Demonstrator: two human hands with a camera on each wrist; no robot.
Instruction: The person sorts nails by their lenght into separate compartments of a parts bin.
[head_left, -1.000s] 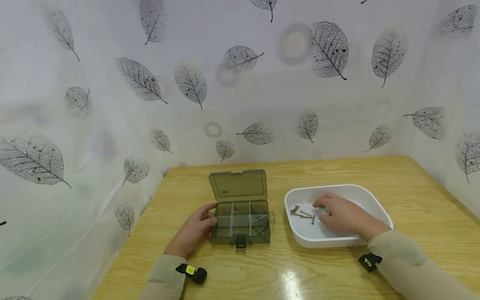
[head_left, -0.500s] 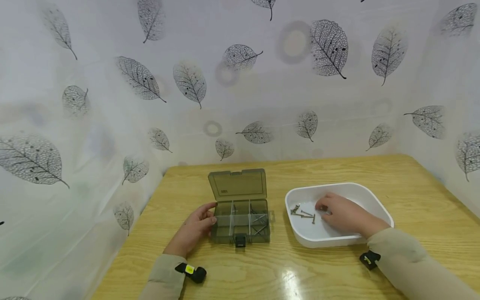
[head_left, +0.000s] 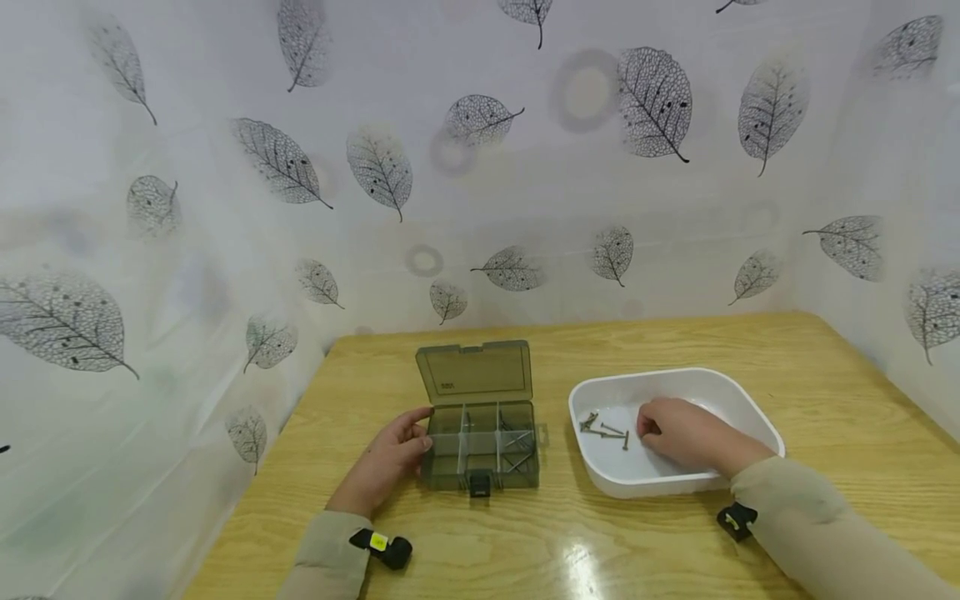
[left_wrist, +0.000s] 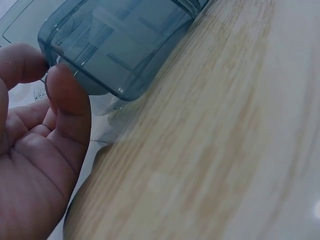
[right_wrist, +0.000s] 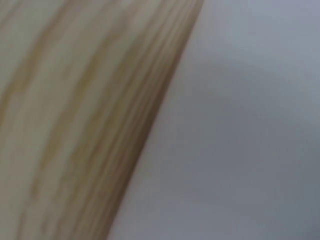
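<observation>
A smoky see-through compartment box (head_left: 446, 477) stands on the table with its lid (head_left: 476, 372) raised at the back. Screws lie in its right-hand compartments, and a small piece shows in the middle one at the back. My left hand (head_left: 386, 463) holds the box by its left side, thumb and index finger pinching the corner (left_wrist: 55, 55) in the left wrist view. Inside a white tray (head_left: 617, 487), my right hand (head_left: 686, 432) is low over the floor with fingers curled inward; I cannot tell whether they hold a screw. Several loose screws (head_left: 590, 423) lie just left of it.
The wooden table (head_left: 480, 550) reaches back to a pale leaf-printed curtain (head_left: 540, 183), which also hangs along both sides. A strip of bare wood separates box and tray. The tray's white wall (right_wrist: 225, 125) fills much of the right wrist view.
My right hand's fingers have curled in from a looser, spread pose, and the fingertips have drawn slightly right, away from the loose screws. The left hand and box have stayed put.
</observation>
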